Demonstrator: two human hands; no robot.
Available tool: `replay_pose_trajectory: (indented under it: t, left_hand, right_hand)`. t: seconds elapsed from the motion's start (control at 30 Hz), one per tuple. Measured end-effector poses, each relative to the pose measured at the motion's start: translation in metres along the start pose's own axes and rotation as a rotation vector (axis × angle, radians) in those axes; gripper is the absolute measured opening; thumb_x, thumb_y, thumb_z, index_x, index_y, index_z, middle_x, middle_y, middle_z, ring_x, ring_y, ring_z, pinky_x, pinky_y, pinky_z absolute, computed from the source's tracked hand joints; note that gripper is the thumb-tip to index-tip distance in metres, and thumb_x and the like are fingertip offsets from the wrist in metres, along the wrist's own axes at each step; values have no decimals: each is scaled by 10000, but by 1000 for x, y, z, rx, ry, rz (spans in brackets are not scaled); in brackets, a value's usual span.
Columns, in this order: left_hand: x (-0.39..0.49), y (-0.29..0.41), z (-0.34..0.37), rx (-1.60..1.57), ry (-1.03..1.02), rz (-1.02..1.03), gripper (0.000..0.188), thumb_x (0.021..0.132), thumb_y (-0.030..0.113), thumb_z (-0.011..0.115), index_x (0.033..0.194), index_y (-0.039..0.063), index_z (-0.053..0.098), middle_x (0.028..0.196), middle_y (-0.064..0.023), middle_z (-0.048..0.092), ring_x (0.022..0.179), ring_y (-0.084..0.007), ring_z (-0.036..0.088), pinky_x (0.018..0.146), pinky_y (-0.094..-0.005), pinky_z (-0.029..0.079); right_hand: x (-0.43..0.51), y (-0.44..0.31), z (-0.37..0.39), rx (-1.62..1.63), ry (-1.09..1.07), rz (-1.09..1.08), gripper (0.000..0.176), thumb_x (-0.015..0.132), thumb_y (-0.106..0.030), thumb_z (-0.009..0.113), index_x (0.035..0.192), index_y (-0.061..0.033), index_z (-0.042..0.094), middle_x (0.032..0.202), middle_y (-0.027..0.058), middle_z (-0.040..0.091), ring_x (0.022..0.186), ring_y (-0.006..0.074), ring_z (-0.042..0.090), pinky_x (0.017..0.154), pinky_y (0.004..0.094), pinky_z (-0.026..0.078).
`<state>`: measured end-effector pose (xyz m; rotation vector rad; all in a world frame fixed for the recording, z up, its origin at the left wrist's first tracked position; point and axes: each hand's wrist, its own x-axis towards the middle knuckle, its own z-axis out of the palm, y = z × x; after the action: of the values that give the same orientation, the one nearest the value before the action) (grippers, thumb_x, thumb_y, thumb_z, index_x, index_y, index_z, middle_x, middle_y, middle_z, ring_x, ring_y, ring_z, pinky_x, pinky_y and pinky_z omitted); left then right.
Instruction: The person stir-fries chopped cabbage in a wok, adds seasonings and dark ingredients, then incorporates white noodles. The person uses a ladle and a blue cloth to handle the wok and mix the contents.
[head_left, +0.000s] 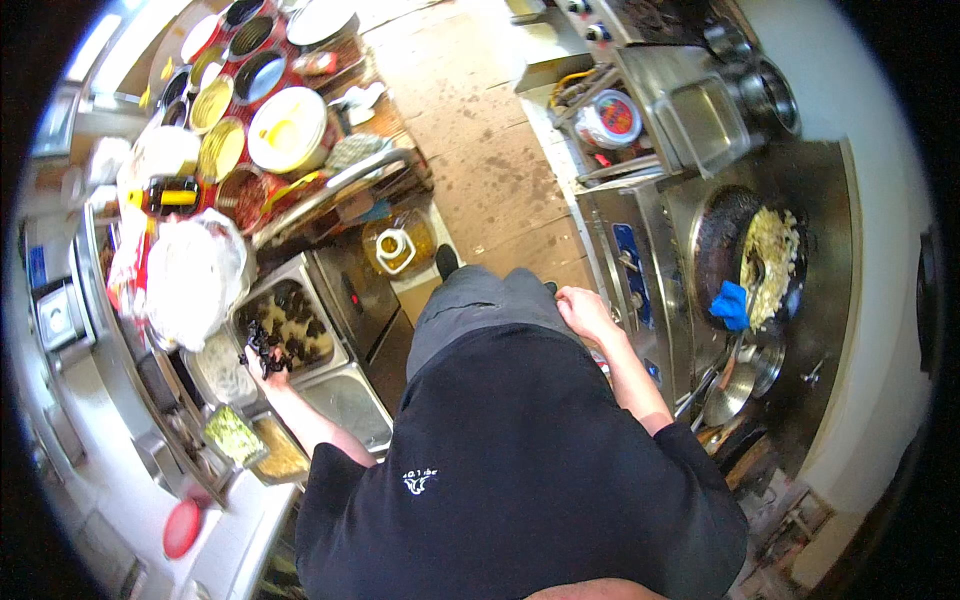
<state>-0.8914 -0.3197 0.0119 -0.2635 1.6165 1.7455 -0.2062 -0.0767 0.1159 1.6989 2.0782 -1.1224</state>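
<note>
A clump of dark, wet pieces (267, 349) that look like wood ear fungus rests in my left hand (271, 373). The fingers are curled around it at the lower left edge of a steel pan (336, 352) holding more dark pieces (289, 319) in pale liquid. My right hand (586, 311) hangs by my thigh near the stove front, its fingers bent. Its palm is hidden, and nothing shows in it. To the right, a wok (712, 232) on the cooktop holds chopped pale food (772, 262). A ladle (756, 281) leans in the wok, with a blue cloth (729, 305) around its handle.
Beside the pan are a steel container (349, 405), a tub of shredded green food (234, 435) and a white plastic bag (196, 274). A cart (405, 161) carries several open cans and a white bucket (289, 129). An oil jug (397, 244) stands on the floor (487, 142).
</note>
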Motion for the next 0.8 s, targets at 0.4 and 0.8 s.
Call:
replay_pose_trajectory:
  t: [0.4,0.8]
  left_hand:
    - [-72,-64,368,106,-796,-21,401,1027,439,512,1149,84,651,939,-39,696,719,-177,649,581,-286,537]
    - [-448,-311,748,337,-1592,-690,459,1026,471,500,1234,77,608,914,-69,673,599,-165,581,480,-270,483]
  right_hand:
    - [-105,192,29,313,321,210,251,895,-207,560,1046,-54,690,1024,204,712,994,398,675,882,500,533]
    - [-296,324,148,663,701,817,236,939,-285,553,1009,-98,678,958,201,698,930,444,645,799,518,515]
